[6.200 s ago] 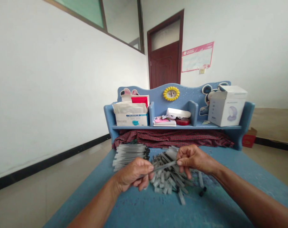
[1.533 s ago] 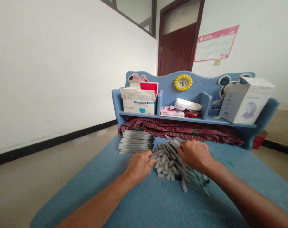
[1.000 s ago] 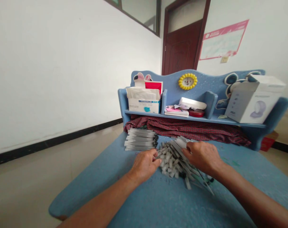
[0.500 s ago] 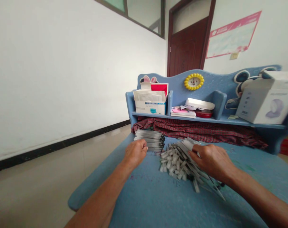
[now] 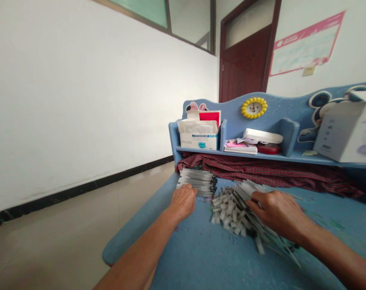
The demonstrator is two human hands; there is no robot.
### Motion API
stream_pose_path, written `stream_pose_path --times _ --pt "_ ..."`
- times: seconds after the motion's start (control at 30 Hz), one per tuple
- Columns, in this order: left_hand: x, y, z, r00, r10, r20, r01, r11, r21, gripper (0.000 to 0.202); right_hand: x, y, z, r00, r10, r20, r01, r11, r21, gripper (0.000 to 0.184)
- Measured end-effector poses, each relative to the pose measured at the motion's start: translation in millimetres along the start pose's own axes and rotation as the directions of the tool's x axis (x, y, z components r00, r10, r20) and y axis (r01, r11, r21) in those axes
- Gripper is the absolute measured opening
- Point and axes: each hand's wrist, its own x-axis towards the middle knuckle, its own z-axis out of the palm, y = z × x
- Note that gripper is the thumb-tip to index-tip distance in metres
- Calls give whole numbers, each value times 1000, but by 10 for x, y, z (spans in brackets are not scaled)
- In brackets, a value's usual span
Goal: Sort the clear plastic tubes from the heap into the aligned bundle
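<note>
My left hand [image 5: 183, 203] is closed, its fingers curled at the front edge of a neat stack of translucent, pen-like sticks [image 5: 197, 179] with black ends. Whatever it may hold is hidden. On the right, a loose pile of similar thin sticks [image 5: 230, 211] with whitish ends lies fanned out. My right hand [image 5: 275, 209] rests over the back right of this pile, thumb and fingers drawn together against the sticks. Its fingertips are partly hidden, so which stick is between them cannot be made out.
Both groups lie on a blue desk [image 5: 197, 257]. Behind them runs a crumpled red checked cloth [image 5: 246, 167] under a blue shelf. The shelf bears a face mask box [image 5: 197, 141], papers [image 5: 240, 149], a red round tin [image 5: 269, 150] and a large white box [image 5: 346, 133].
The view has shifted, so everything appears slightly further right and lower. Both hands stay close to the same stack and pile, the left still closed.
</note>
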Motion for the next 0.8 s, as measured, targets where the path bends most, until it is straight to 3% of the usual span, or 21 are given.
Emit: stream_pose_path --times 0.63,0.8 --pt "-64 -91 -113 994 53 92 -50 998 -37 17 9 -8 -25 999 -11 31 10 999 35 33" --pt "-82 -169 -239 994 85 64 -79 993 -90 12 33 10 -14 1000 2 1 -2 993 120 32"
